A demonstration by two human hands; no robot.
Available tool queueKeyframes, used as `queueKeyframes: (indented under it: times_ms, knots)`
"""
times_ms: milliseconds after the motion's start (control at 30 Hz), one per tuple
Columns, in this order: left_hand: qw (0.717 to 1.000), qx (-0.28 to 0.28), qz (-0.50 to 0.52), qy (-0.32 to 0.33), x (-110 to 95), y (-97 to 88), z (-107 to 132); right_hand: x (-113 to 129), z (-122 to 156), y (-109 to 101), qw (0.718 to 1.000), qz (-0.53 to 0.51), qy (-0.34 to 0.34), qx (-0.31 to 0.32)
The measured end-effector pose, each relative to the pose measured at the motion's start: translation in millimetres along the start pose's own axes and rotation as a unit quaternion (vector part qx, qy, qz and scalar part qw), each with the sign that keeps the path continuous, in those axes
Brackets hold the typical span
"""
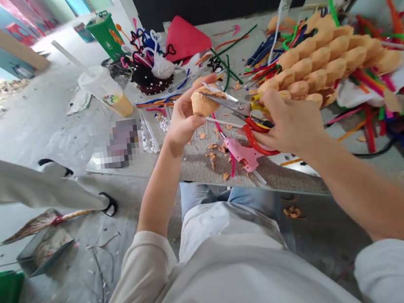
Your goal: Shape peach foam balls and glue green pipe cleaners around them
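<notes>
My left hand point(182, 119) holds a small tan cup point(204, 106), apparently cut from a moulded egg tray, between thumb and fingers. Closed around red-and-yellow-handled scissors point(245, 112) is my right hand point(289, 122). The scissor blades are parted and reach across the cup's rim. Just below the hands, a pink glue gun point(241, 152) lies on the table, with torn tan scraps point(211, 156) beside it. A stack of tan egg-tray pieces point(309, 67) sits behind my right hand.
Pipe cleaners point(229, 72) in many colours are spread over the table point(196, 164). A plastic drink cup point(106, 94) stands at the left, near a blurred-out rectangle point(122, 141). Decorated black-and-white pompom crafts point(151, 71) and red felt point(186, 40) lie farther back. Someone's leg point(43, 178) shows at left.
</notes>
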State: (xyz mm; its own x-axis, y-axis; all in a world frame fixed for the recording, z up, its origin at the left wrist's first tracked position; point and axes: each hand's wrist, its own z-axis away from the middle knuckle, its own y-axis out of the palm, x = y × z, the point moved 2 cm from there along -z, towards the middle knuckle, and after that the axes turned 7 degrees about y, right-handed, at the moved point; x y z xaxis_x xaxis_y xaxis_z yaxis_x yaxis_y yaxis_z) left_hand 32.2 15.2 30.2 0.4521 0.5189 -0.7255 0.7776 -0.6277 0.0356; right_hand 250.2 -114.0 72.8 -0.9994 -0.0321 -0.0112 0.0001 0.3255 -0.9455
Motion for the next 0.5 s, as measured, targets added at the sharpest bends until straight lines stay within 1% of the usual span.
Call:
queueKeyframes:
  times_ms: [100, 167, 267, 367, 500]
  knots:
    - [1.0, 0.0, 0.006, -0.007, -0.6, 1.9, 0.1, -1.3, -1.5, 2.2, 0.999, -0.023, 0.001, -0.033]
    - [1.0, -0.004, 0.009, -0.008, -0.3, 2.2, 0.0, -2.1, -2.2, 3.6, 0.998, -0.036, 0.004, -0.044]
    - [1.0, -0.006, -0.004, -0.011, 2.0, 0.9, -0.5, -4.0, -2.7, 3.9, 0.998, -0.042, 0.02, -0.038]
    - [0.999, 0.002, -0.036, -0.024, 6.7, -2.2, -1.8, -5.7, -2.9, 1.6, 0.998, -0.054, 0.032, -0.017]
    - [0.997, 0.007, -0.071, -0.01, 11.4, -7.3, -3.6, -5.8, -3.0, -1.1, 0.994, -0.098, 0.039, -0.011]
